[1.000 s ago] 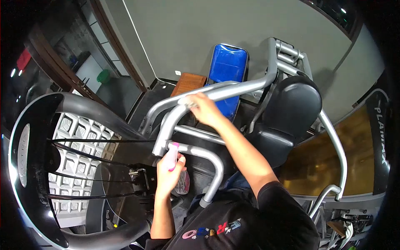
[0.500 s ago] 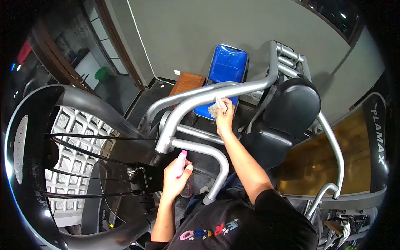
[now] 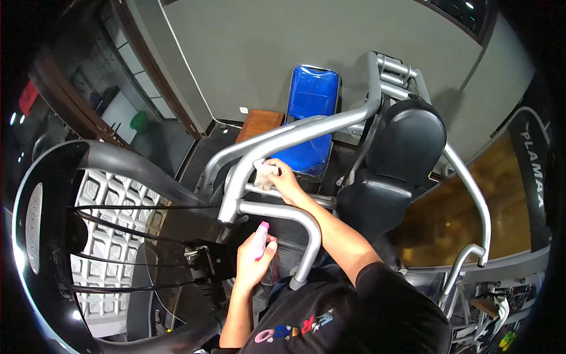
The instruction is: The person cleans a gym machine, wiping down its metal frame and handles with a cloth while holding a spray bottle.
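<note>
My right hand (image 3: 285,180) is closed round a crumpled pale cloth (image 3: 263,174), which lies against the silver tube frame (image 3: 277,140) of an exercise machine, close to where the tube bends down. In my left hand (image 3: 252,262), lower and nearer to my body, is a spray bottle (image 3: 260,242) with a pink and white head. Its fingers wrap the neck, and the clear lower part is partly hidden behind the hand. A shorter curved silver bar (image 3: 306,227) passes between my two forearms.
The black padded seat (image 3: 374,203) and backrest (image 3: 407,138) stand to the right. Behind the frame are a blue chair (image 3: 312,94) and a brown wooden table (image 3: 259,124). Black cables (image 3: 135,233) and a weight-machine column (image 3: 35,236) fill the left. A gold panel (image 3: 466,200) is at right.
My right hand has slid the cloth left and down along the silver tube, toward its bend. My left hand with the spray bottle has shifted slightly. The whole view has turned a little.
</note>
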The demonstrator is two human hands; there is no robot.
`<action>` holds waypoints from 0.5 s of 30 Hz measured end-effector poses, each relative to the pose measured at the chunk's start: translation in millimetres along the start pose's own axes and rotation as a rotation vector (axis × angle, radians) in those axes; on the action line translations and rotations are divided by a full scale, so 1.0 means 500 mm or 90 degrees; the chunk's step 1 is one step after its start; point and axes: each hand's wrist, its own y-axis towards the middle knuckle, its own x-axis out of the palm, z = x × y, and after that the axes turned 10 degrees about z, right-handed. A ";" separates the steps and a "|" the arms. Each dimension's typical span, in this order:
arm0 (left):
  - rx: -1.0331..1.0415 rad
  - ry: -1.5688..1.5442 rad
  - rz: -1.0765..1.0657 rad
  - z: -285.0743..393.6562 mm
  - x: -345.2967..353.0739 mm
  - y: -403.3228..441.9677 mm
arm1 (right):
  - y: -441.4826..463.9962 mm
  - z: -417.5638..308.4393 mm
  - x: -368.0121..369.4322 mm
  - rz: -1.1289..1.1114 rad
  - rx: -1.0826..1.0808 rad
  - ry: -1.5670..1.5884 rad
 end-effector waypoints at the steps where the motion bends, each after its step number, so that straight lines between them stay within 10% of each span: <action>1: -0.006 0.013 0.004 -0.001 -0.001 -0.004 | 0.005 -0.003 -0.009 0.001 -0.030 -0.023; 8: -0.049 0.003 0.031 0.007 -0.017 -0.024 | 0.033 -0.230 -0.180 0.386 -0.197 0.022; 12: 0.021 0.057 0.012 0.000 -0.017 -0.017 | 0.123 -0.358 -0.300 0.486 -0.472 -0.593; 15: 0.020 0.052 0.002 -0.002 -0.008 -0.017 | 0.148 -0.360 -0.224 0.394 -0.289 -0.877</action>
